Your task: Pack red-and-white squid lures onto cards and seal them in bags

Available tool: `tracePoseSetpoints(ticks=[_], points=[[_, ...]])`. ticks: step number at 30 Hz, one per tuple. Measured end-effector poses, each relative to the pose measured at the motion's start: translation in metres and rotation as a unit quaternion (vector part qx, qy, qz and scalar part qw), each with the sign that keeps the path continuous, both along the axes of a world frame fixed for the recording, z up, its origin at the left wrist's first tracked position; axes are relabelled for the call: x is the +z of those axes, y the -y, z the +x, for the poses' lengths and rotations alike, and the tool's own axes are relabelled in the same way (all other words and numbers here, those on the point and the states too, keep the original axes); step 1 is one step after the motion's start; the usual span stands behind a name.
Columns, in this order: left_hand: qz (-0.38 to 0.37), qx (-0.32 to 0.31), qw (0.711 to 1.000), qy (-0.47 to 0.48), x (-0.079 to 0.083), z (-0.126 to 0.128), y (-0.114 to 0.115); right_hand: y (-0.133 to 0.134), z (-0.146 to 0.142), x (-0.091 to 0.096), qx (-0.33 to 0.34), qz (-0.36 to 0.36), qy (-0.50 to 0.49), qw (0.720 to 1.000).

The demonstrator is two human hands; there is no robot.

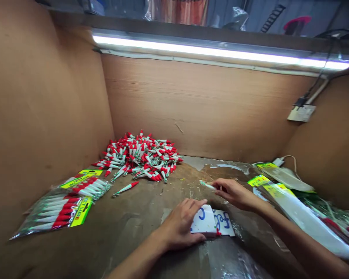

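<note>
My left hand (182, 224) rests on the worn table with its fingers curled over the edge of a white card with blue lettering (213, 223). Just beyond it, my right hand (234, 192) pinches one end of a thin white-and-green pen (207, 185) that lies on the table. A big pile of red-and-white pens (141, 157) sits at the back left, out of reach of both hands. A single pen (125, 188) lies loose between that pile and the hands.
Filled clear packets with yellow-green labels (66, 203) lie at the left. More labelled packets (282, 190) are stacked at the right. Brown board walls close in three sides, with a lit tube lamp (215, 52) above and a wall switch box (301, 112) at right.
</note>
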State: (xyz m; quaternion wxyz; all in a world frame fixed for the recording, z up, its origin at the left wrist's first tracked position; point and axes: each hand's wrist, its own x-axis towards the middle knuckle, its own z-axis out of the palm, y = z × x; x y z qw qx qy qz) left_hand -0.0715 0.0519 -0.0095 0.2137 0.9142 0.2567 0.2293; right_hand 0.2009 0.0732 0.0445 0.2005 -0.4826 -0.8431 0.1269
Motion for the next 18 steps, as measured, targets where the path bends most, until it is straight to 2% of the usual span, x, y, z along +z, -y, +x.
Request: tracePoseSetpoints(ticks=[4,7,11,18], points=[[-0.034,-0.006,0.999,0.024,-0.006,0.0,-0.006,0.038,0.045,-0.011,-0.018,-0.101,-0.012,0.995],[-0.044,0.008,0.999,0.013,-0.006,0.001,-0.007,0.048,0.053,-0.013,-0.035,-0.093,-0.009,0.995],[-0.039,0.012,0.999,0.013,-0.001,0.005,-0.006,0.047,0.04,-0.018,-0.023,-0.036,0.021,0.999],[-0.04,0.006,0.999,0.011,-0.002,0.008,-0.006,0.051,-0.01,-0.047,-0.013,0.053,0.033,0.998]])
